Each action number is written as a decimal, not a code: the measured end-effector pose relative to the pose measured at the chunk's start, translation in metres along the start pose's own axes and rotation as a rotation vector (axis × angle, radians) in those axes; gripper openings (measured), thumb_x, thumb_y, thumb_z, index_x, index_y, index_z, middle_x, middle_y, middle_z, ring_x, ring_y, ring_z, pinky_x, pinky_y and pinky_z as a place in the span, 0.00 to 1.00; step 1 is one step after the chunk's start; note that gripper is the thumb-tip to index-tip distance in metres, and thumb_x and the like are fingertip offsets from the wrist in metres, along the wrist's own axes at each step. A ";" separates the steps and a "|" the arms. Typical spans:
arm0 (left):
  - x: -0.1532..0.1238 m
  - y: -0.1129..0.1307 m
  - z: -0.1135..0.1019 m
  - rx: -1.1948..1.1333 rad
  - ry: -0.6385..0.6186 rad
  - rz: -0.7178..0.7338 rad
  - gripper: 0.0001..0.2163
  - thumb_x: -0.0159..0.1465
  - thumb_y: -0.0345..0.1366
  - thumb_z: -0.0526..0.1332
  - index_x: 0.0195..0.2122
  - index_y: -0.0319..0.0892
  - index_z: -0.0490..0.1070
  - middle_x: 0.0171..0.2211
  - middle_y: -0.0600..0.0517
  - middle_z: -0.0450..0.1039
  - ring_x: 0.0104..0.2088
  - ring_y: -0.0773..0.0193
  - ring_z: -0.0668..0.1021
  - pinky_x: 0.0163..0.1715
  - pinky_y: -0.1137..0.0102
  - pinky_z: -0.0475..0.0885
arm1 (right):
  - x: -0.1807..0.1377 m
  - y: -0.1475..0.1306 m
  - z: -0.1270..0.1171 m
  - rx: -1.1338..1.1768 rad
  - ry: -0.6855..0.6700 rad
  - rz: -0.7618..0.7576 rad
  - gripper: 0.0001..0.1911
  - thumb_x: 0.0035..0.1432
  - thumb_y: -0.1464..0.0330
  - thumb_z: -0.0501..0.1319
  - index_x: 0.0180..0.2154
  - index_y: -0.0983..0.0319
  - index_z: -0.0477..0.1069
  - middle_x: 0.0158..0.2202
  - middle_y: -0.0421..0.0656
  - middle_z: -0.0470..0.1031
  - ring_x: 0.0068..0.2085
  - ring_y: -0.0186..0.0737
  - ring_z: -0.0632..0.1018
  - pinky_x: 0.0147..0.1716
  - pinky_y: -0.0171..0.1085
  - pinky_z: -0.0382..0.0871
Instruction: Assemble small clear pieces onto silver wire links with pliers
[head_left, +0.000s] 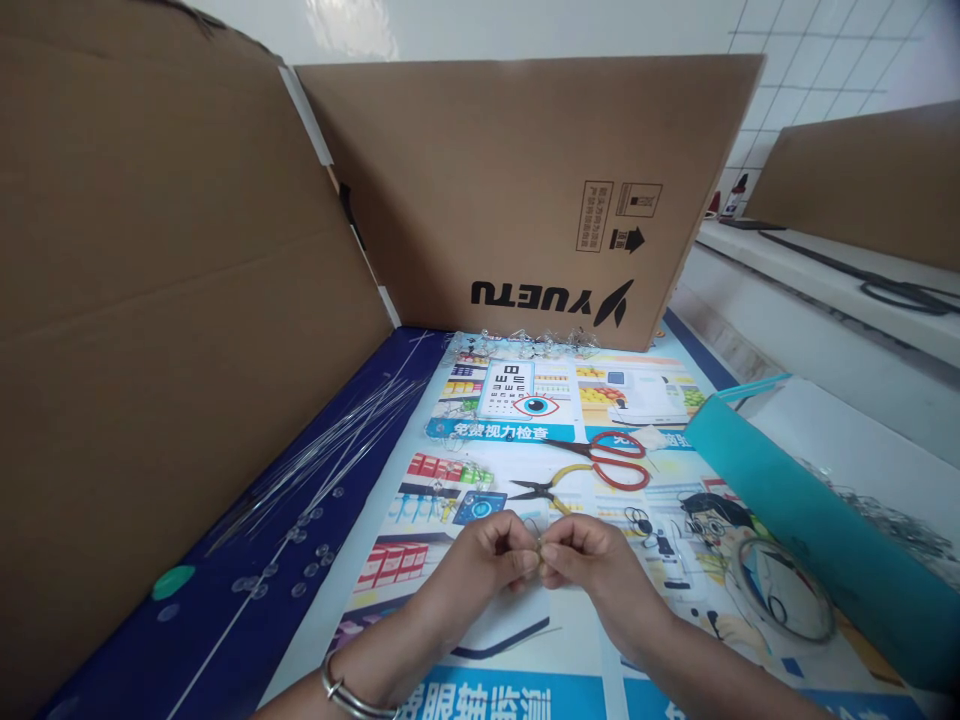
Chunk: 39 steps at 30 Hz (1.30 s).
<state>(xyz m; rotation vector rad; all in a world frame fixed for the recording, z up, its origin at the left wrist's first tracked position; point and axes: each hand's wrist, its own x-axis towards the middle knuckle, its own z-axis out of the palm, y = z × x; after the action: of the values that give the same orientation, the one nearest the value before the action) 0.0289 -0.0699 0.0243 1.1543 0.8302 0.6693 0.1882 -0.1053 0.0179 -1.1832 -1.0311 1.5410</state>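
My left hand [487, 558] and my right hand [592, 558] meet above the printed sheet, each with thumb and forefinger pinched together. Between their fingertips shows a bit of thin wire [533, 524], bent in a small curve; most of it is hidden by the fingers. Just beyond the hands lie yellow-handled pliers [551, 490], jaws pointing left. Farther back are red-handled scissors [616, 463]. To the right of my right hand rests a coil of wire [784, 590].
Clear beads [298, 535] and long straight wires [330, 445] lie on the blue surface at left. A teal box [810, 490] at right holds many wire pieces. Clear beaded pieces [525, 345] line the back, against a cardboard panel [517, 190]. Another cardboard panel [165, 300] stands left.
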 end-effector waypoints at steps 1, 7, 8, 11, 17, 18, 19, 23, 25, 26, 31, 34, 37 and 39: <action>0.000 -0.001 0.000 -0.002 0.002 -0.002 0.09 0.53 0.36 0.63 0.25 0.38 0.63 0.22 0.55 0.68 0.21 0.72 0.68 0.24 0.75 0.62 | 0.001 0.001 0.000 -0.004 0.006 0.001 0.09 0.51 0.64 0.62 0.29 0.64 0.68 0.23 0.38 0.70 0.27 0.32 0.71 0.32 0.35 0.66; 0.007 -0.004 -0.007 0.104 0.047 0.022 0.07 0.54 0.34 0.62 0.25 0.38 0.64 0.18 0.58 0.64 0.19 0.73 0.64 0.20 0.77 0.58 | 0.007 -0.011 -0.009 -0.290 -0.060 -0.003 0.08 0.54 0.64 0.57 0.31 0.63 0.69 0.25 0.39 0.71 0.27 0.33 0.71 0.29 0.34 0.65; 0.008 -0.004 -0.010 0.154 0.082 0.042 0.07 0.54 0.34 0.61 0.25 0.38 0.64 0.18 0.58 0.63 0.19 0.73 0.64 0.20 0.77 0.58 | 0.007 -0.016 -0.011 -0.443 -0.053 -0.046 0.07 0.55 0.65 0.57 0.31 0.62 0.69 0.25 0.39 0.71 0.27 0.33 0.71 0.28 0.33 0.64; 0.011 0.000 -0.019 0.388 0.218 0.121 0.04 0.54 0.32 0.59 0.25 0.38 0.66 0.22 0.56 0.64 0.23 0.70 0.67 0.23 0.76 0.60 | -0.001 -0.030 -0.012 -1.010 -0.089 -0.236 0.06 0.54 0.71 0.55 0.27 0.61 0.69 0.27 0.39 0.71 0.30 0.34 0.71 0.29 0.32 0.60; 0.009 0.006 -0.027 0.772 0.277 0.203 0.03 0.55 0.28 0.55 0.29 0.41 0.67 0.25 0.56 0.68 0.27 0.67 0.71 0.28 0.74 0.63 | -0.026 -0.021 0.011 -1.763 -0.522 -0.520 0.02 0.46 0.76 0.60 0.26 0.65 0.68 0.25 0.44 0.71 0.27 0.40 0.71 0.20 0.35 0.53; 0.009 0.006 -0.027 0.817 0.273 0.207 0.04 0.55 0.28 0.55 0.29 0.42 0.67 0.25 0.56 0.68 0.27 0.67 0.71 0.28 0.74 0.63 | -0.029 -0.017 0.015 -1.818 -0.534 -0.579 0.02 0.47 0.75 0.60 0.26 0.65 0.68 0.24 0.45 0.70 0.26 0.41 0.70 0.19 0.35 0.52; 0.009 0.006 -0.027 0.862 0.266 0.211 0.04 0.55 0.27 0.55 0.29 0.42 0.67 0.25 0.56 0.68 0.27 0.67 0.70 0.28 0.74 0.63 | -0.031 -0.013 0.018 -1.858 -0.532 -0.624 0.01 0.47 0.75 0.60 0.26 0.66 0.68 0.23 0.45 0.69 0.25 0.40 0.70 0.18 0.35 0.51; 0.008 0.003 -0.024 1.012 0.249 0.246 0.06 0.55 0.26 0.53 0.30 0.42 0.66 0.27 0.54 0.68 0.28 0.66 0.70 0.29 0.73 0.62 | -0.033 -0.002 0.023 -1.891 -0.570 -0.671 0.04 0.47 0.73 0.61 0.24 0.66 0.67 0.21 0.46 0.67 0.23 0.39 0.68 0.16 0.35 0.50; 0.008 0.000 -0.023 1.068 0.246 0.263 0.07 0.56 0.25 0.52 0.31 0.42 0.66 0.28 0.53 0.68 0.29 0.65 0.70 0.30 0.73 0.62 | -0.032 -0.001 0.023 -1.897 -0.570 -0.626 0.04 0.47 0.73 0.61 0.24 0.66 0.67 0.21 0.45 0.68 0.23 0.40 0.69 0.16 0.34 0.50; 0.008 -0.001 -0.023 1.092 0.242 0.266 0.07 0.56 0.25 0.52 0.31 0.42 0.66 0.29 0.53 0.68 0.30 0.65 0.70 0.30 0.73 0.62 | -0.031 -0.001 0.023 -1.902 -0.562 -0.594 0.03 0.47 0.73 0.61 0.24 0.66 0.67 0.21 0.46 0.68 0.23 0.40 0.69 0.16 0.34 0.50; 0.007 -0.001 -0.023 1.216 0.223 0.237 0.06 0.58 0.28 0.53 0.34 0.42 0.66 0.32 0.52 0.69 0.33 0.63 0.71 0.31 0.72 0.63 | -0.027 -0.008 0.024 -1.898 -0.594 -0.401 0.01 0.48 0.75 0.59 0.27 0.65 0.69 0.24 0.45 0.72 0.25 0.40 0.72 0.17 0.35 0.48; 0.002 0.007 -0.023 1.295 0.220 0.238 0.06 0.60 0.30 0.54 0.37 0.43 0.67 0.36 0.50 0.69 0.36 0.60 0.72 0.32 0.71 0.64 | -0.027 -0.017 0.022 -1.851 -0.613 -0.318 0.04 0.47 0.75 0.57 0.29 0.64 0.70 0.27 0.45 0.73 0.26 0.39 0.72 0.18 0.37 0.46; -0.005 0.017 -0.019 1.297 0.070 0.297 0.06 0.61 0.31 0.54 0.36 0.43 0.70 0.35 0.51 0.70 0.37 0.61 0.72 0.35 0.70 0.65 | -0.026 -0.024 0.016 -1.756 -0.589 -0.246 0.05 0.46 0.73 0.56 0.29 0.64 0.69 0.28 0.45 0.74 0.25 0.38 0.72 0.19 0.37 0.45; -0.010 0.024 -0.014 1.284 -0.066 0.327 0.06 0.62 0.31 0.54 0.34 0.43 0.71 0.32 0.52 0.71 0.34 0.63 0.72 0.34 0.71 0.65 | -0.025 -0.024 0.011 -1.696 -0.543 -0.246 0.05 0.45 0.72 0.55 0.28 0.63 0.68 0.28 0.43 0.74 0.25 0.37 0.71 0.19 0.37 0.45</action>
<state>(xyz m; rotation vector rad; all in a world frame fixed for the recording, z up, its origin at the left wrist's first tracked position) 0.0103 -0.0645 0.0465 2.4887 1.0365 0.2945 0.1848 -0.1249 0.0485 -1.4846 -2.9611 0.4878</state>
